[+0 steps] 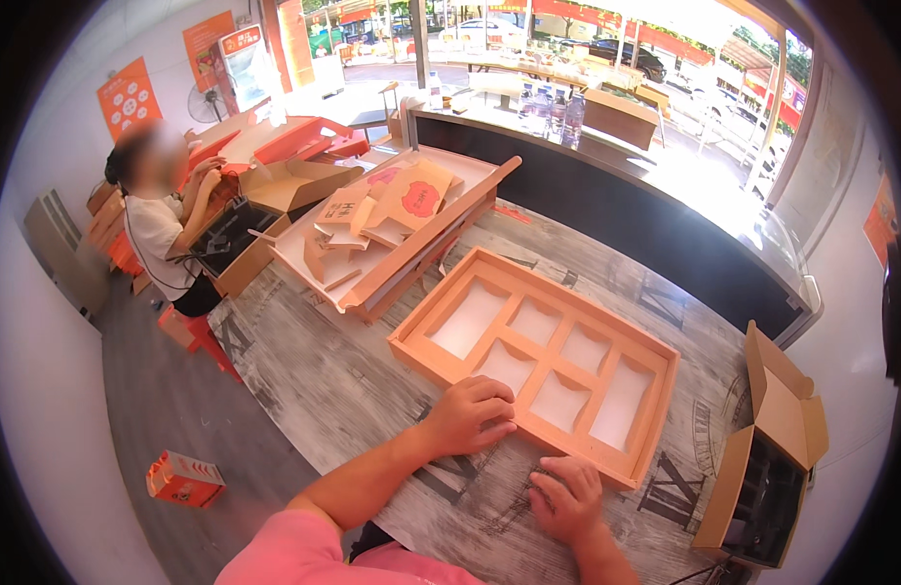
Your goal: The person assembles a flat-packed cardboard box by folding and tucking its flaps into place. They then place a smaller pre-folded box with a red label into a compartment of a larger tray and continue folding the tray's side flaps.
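Note:
A shallow orange-brown cardboard box [655, 414] lies on the table before me, divided into several white-bottomed compartments with nothing in them. My left hand [473, 416] is at its near edge, fingers curled together against the rim. Just right of it and closer to me, my right hand [570, 497] hovers over or rests on the tabletop by the box's near side. Its fingers are bent loosely and apart, with nothing held. Beyond the box, to the left, a large shallow box [372, 297] carries several brown printed paper packages [411, 200].
An opened brown carton [738, 458] with dark contents stands at the right table edge. The wood-look table [343, 390] runs along a dark counter [606, 210] with bottles [573, 122]. At left a person [158, 214] stands by another open carton [241, 268]. A small red box [185, 480] is on the floor.

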Demonstrator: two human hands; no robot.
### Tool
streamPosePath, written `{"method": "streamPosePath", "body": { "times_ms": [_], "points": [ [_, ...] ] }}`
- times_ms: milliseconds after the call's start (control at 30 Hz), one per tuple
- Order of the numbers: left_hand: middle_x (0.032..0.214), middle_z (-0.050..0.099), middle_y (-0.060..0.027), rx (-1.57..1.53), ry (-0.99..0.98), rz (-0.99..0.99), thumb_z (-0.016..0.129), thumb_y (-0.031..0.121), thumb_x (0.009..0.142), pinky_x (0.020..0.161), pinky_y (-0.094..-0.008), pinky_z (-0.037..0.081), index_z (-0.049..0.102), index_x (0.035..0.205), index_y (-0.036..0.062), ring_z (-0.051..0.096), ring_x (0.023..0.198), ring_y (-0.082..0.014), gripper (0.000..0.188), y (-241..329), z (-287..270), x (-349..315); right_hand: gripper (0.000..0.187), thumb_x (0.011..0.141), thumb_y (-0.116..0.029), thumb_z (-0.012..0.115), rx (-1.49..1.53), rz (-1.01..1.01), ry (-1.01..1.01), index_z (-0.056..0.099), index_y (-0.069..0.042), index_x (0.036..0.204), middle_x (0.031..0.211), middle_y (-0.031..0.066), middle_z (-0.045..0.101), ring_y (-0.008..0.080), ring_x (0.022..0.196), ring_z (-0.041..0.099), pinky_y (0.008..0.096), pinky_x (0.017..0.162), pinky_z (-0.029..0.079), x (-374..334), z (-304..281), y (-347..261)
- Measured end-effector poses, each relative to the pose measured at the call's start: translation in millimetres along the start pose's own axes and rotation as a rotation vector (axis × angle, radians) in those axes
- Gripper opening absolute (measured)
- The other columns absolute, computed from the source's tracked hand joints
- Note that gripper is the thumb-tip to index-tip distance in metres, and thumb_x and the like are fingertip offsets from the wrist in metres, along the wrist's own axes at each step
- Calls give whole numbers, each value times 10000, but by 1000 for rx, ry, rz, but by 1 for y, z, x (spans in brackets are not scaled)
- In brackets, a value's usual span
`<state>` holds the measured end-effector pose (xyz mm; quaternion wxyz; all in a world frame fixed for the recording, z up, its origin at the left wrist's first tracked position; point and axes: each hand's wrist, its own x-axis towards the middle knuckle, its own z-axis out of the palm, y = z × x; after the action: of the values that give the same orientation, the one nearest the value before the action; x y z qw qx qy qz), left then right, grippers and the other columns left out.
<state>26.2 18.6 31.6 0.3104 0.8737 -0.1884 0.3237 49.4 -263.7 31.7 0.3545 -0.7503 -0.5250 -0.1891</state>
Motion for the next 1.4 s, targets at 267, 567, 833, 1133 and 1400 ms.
{"method": "streamPosePath", "body": {
  "times_ms": [267,567,833,1133,1400],
  "points": [
    [1149,731,-138,224,188,-134,747,45,875,956,-445,566,753,1032,42,700,1090,-342,157,-39,-96,59,225,768,-119,877,183,6,-131,782,-117,972,984,43,781,230,848,770,359,699,609,-10,12,4],
    [1412,671,-148,885,-93,-442,657,254,981,1132,-501,466,820,1153,85,610,1321,-366,290,-208,-174,93,165,820,-126,851,228,28,-123,774,-113,965,972,25,767,217,812,758,343,696,613,-7,10,4],
    [1432,669,-167,950,-496,-848,608,275,1019,1145,-493,454,750,1279,53,607,1359,-341,371,-207,-178,119,154,836,-116,842,203,89,-128,777,-106,975,967,31,765,217,820,760,339,701,616,-11,7,6],
    [1444,654,-208,695,246,-355,685,280,997,1140,-451,475,672,1361,-33,619,1317,-386,480,-167,-215,116,167,844,-98,828,203,72,-122,767,-99,1000,997,51,759,235,811,752,345,689,610,-13,12,7],
    [1564,529,-127,-199,540,-391,730,71,981,1058,-387,541,526,1517,-33,559,1395,-250,582,-81,-111,56,224,829,-84,837,229,131,-128,758,-87,1039,1011,68,756,251,806,750,353,700,616,-12,15,3]
  ]
}}
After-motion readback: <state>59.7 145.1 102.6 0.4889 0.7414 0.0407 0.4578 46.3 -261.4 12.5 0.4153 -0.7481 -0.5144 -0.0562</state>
